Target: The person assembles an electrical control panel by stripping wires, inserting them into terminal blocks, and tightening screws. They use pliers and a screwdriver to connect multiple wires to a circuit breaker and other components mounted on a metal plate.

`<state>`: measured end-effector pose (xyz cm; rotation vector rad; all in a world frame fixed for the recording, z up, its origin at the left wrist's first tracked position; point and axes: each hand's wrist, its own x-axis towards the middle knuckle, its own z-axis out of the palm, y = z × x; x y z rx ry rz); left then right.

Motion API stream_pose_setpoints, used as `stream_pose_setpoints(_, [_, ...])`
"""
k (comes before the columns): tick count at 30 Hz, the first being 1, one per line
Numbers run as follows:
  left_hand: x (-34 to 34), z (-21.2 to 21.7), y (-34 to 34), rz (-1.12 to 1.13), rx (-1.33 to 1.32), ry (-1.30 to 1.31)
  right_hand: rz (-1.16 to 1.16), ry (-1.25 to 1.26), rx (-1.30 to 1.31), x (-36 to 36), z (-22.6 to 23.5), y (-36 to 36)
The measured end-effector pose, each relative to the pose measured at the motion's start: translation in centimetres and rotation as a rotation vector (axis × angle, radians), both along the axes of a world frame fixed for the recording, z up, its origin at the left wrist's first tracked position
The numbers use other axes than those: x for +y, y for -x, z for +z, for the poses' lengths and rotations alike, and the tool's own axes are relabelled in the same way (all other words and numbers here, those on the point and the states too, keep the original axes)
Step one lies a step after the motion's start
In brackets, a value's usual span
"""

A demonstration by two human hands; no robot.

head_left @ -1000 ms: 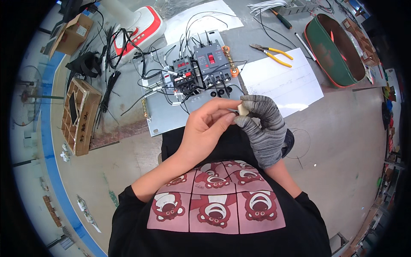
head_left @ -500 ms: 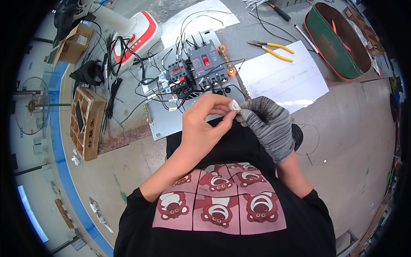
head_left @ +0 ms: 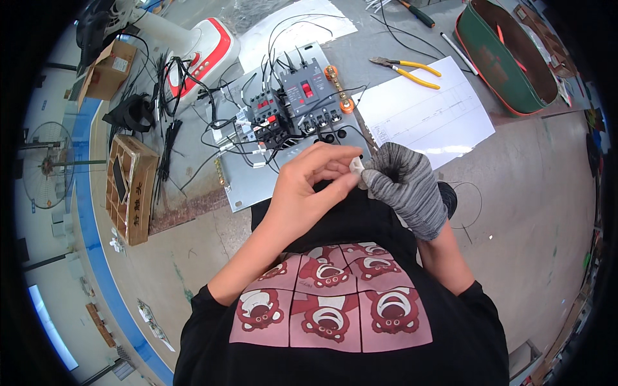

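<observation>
A small white plastic piece (head_left: 356, 166) is pinched between my two hands, over the near edge of a metal mounting plate. My bare left hand (head_left: 309, 183) has its thumb and fingertips on the piece's left side. On the other side my right hand (head_left: 409, 190), in a grey knitted glove, grips it with fingers curled in; the fingertips are partly hidden. Beyond the hands, the metal plate (head_left: 248, 193) carries a dark grey circuit breaker (head_left: 307, 90), a contactor (head_left: 267, 116) and a tangle of black wires with white markers. Copper terminals on orange insulators (head_left: 339, 90) stand on its right.
Yellow-handled pliers (head_left: 415, 73) lie on a printed sheet (head_left: 438, 122). A green oval bin (head_left: 496, 71) stands at the far right, with a white pen (head_left: 458, 53) beside it. On the left are a red-and-white fan base (head_left: 206, 58), black cable ties (head_left: 168, 145) and a wooden divided box (head_left: 132, 190).
Both hands have shifted slightly nearer and to the right with the white piece, which has turned a little. My left index finger now reaches out straighter above it.
</observation>
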<state>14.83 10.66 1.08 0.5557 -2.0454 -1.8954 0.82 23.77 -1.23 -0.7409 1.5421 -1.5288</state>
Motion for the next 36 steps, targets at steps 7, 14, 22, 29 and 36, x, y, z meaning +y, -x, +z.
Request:
stream_pose_setpoints(7, [-0.2,0.1,-0.1,0.0,-0.065,-0.353,0.077,-0.008,-0.282,-0.2,0.0,0.4])
stream_pose_setpoints(14, [-0.2,-0.2,-0.2,0.002,-0.054,0.083,0.018,-0.061,-0.123,0.2,0.5,0.4])
stream_pose_setpoints(22, [0.0,0.0,0.2,-0.034,-0.072,0.15,0.042,-0.022,0.01,0.4,0.1,0.6])
stream_pose_setpoints(29, [0.4,-0.5,0.2,-0.007,0.004,-0.347,0.075,-0.031,-0.458,0.4,-0.9,0.3])
stream_pose_setpoints(36, [0.8,-0.5,0.1,0.076,0.016,-0.463,-0.078,0.066,-0.028,0.5,-1.4,-0.9])
